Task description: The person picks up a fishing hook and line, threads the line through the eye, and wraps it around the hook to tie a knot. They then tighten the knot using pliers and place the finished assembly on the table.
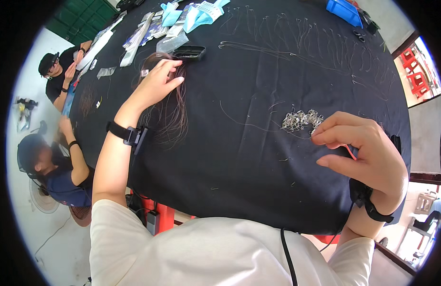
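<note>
My left hand (158,82) is over a loose bundle of long, thin brown strands (175,117) that look like hair or fine line. Its thumb and forefinger are apart with nothing visible between them. On the right, my right hand (361,145) hovers beside a heap of small silvery metal pieces (299,120) that look like hooks. A slim red thing (350,152) sits inside its curled fingers, mostly hidden, while thumb and forefinger stay apart. A thin pale line (249,125) curves over the black cloth toward the right fingertips.
Thin lines with small bright ends (301,35) lie in rows at the far side of the black-covered table (220,167). Packets (153,28), a black tray (189,52) and a blue bin (344,13) stand beyond. Two people (63,71) work along the left edge.
</note>
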